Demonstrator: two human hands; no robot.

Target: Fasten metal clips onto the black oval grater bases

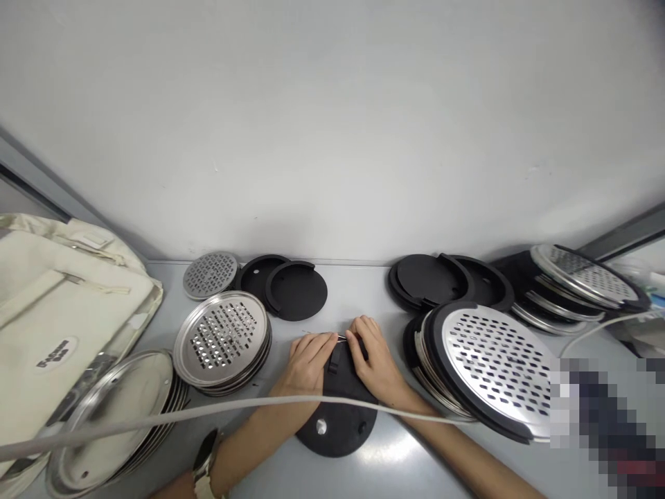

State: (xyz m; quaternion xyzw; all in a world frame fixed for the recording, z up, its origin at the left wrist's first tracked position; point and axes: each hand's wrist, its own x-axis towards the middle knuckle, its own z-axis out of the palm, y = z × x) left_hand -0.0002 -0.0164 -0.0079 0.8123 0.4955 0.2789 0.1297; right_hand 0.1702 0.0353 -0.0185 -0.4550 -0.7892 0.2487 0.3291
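Observation:
A black round plate (pixel 337 433) lies on the grey table in front of me, with a silvery round spot and a small black knob near its front edge. My left hand (pixel 310 360) is closed over its far left side, and my right hand (pixel 375 362) curls around the far right side. Between my fingertips shows a thin shiny metal piece (pixel 341 339), too small to name. Just below it a narrow black strip (pixel 335 360) runs along the plate. My hands cover much of the plate's far half.
Perforated metal discs (pixel 228 339) are stacked at left, near plain metal discs (pixel 119 416). Black round covers (pixel 298 291) lie by the wall. At right stands a stack topped by a black-rimmed perforated disc (pixel 499 360). A white cable (pixel 260 402) crosses the view; a cream bag (pixel 67 312) sits left.

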